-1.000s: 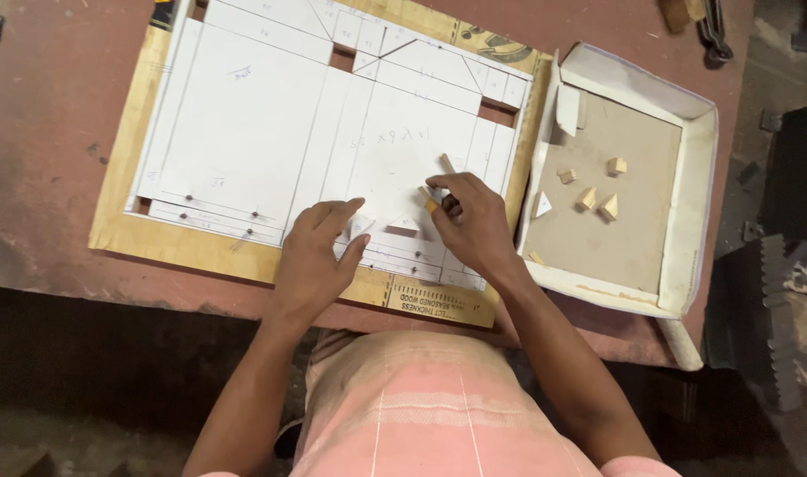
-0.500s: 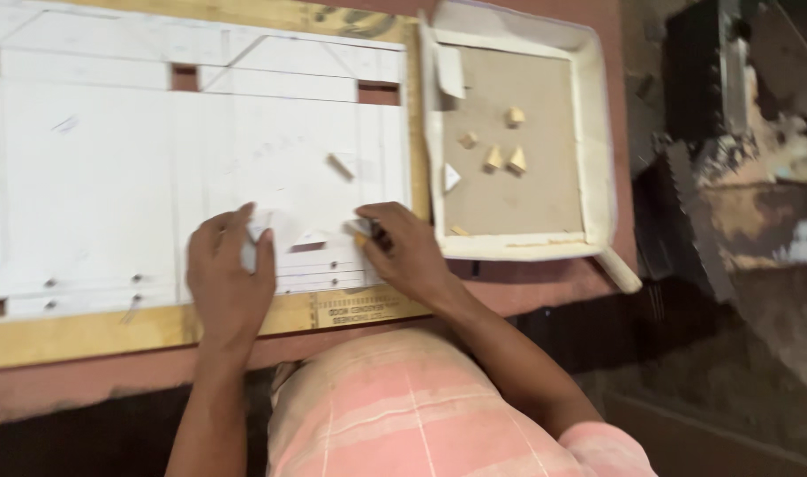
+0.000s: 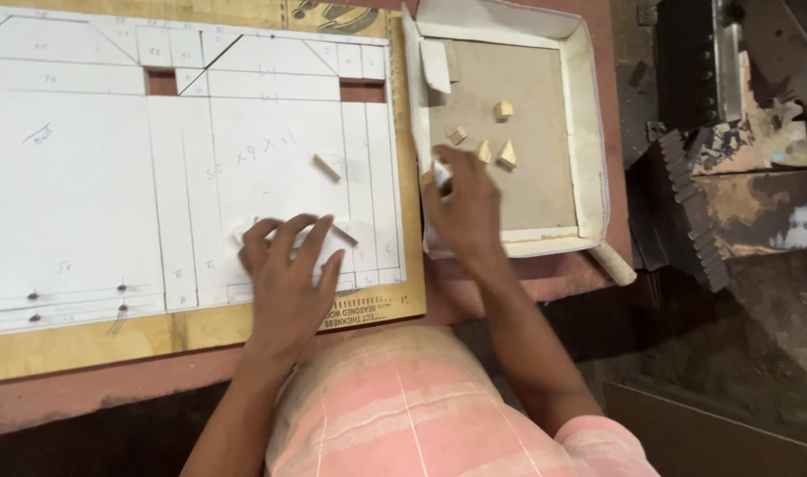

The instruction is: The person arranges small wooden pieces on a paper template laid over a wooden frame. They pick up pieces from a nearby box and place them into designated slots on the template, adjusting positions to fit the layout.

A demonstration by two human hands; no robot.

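My left hand (image 3: pixel 289 274) lies flat with fingers spread on a large white sheet (image 3: pixel 86 203) marked with pencil lines, pressing a small white scrap under the fingertips. The sheet covers a plywood board (image 3: pixel 156 340). Two short wooden sticks (image 3: pixel 326 168) rest on the sheet just beyond that hand. My right hand (image 3: pixel 463 208) hovers over the left wall of a shallow white tray (image 3: pixel 589 132), fingers curled around a small white object. Several small wooden wedges (image 3: pixel 507 155) lie in the tray just past its fingertips.
The board and tray sit on a reddish table (image 3: pixel 527 283). A white rod (image 3: pixel 611 263) sticks out at the tray's near right corner. Dark toothed metal machinery (image 3: pixel 695 212) stands right of the table. My pink striped shirt fills the bottom.
My right hand has left the white sheet and moved right to the tray. My left hand stays pressed on the sheet. The view has shifted right.
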